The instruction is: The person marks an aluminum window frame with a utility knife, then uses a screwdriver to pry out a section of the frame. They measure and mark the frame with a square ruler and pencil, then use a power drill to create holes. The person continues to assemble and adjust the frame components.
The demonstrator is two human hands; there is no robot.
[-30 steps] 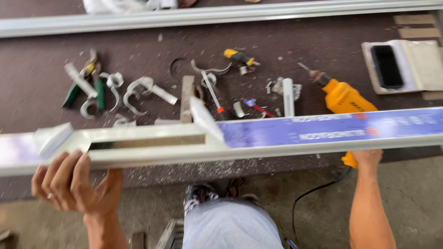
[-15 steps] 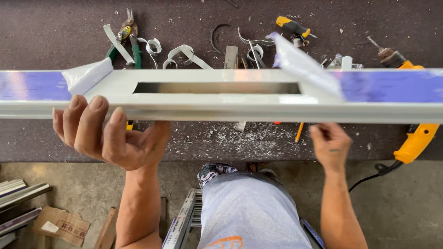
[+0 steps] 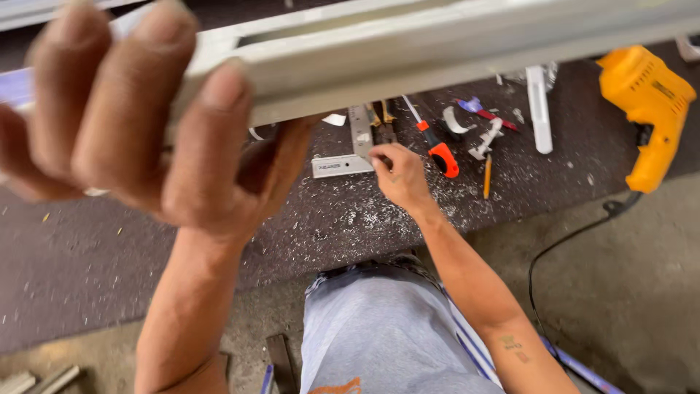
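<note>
Left hand clenched round white metal profile, lifted close under camera, slot cut in top face. Right hand down on dark workbench, fingertips pinching steel try square; grip not fully closed. Beside: orange-handled screwdriver, pencil, yellow drill, metal shavings. Best keep profile level, draw square out flat.

A dark worktop strewn with pale metal shavings stands over a grey concrete floor

Head camera, looking steeply down, close over workbench
</note>
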